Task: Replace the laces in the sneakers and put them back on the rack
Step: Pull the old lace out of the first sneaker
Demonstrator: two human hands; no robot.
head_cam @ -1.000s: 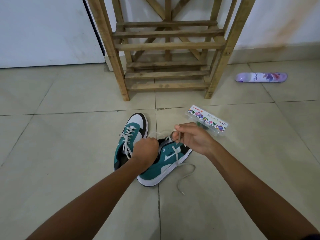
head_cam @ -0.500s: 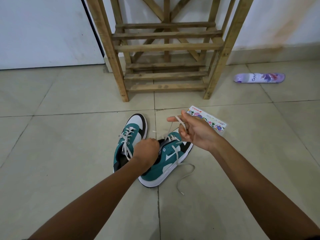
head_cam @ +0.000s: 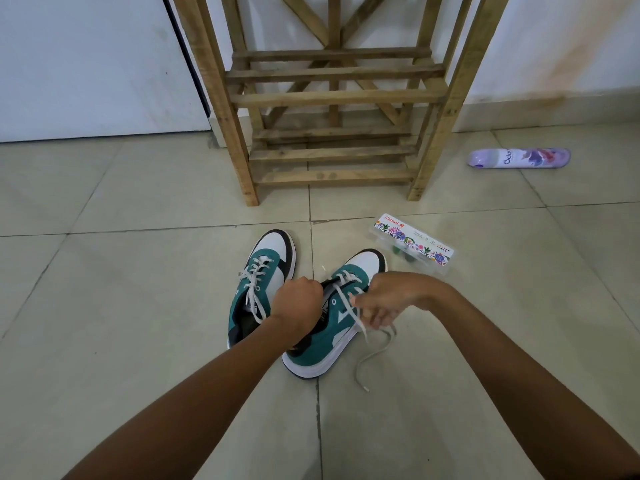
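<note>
Two sneakers on the tile floor (head_cam: 138,306), side by side, toes toward the wooden shoe rack (head_cam: 332,98). Both teal and white with dark trim. Left sneaker (head_cam: 266,271) laced all the way up with a white lace, lying flat. Right sneaker (head_cam: 332,327) tipped a little onto its side, white sole edge showing, only partly laced.

One loose white lace (head_cam: 367,344) on the right sneaker. Crossed through the front holes, then running out to the right, looping on the floor, tip resting on the tile just beside the sole.

Two bare hands, both at the right sneaker. Left hand (head_cam: 298,303) curled into a fist over the sneaker's opening, gripping near the tongue; exactly what is inside the fist cannot be told. Right hand (head_cam: 384,299) turned palm down over the side of the sneaker, fingers (head_cam: 374,317) bent and pinching the lace.

One rack, standing against the white wall, just past the sneakers. Two slatted shelves in view, one low and one higher. No shoes on either shelf.

One clear plastic box (head_cam: 414,244) on the floor, right of the sneakers and near the rack's right leg. Flower label with the word Camel on the lid. Small dark and green bits inside, too small to name.

One purple spray can (head_cam: 519,158) lying on its side, far right, well apart from everything else.
</note>
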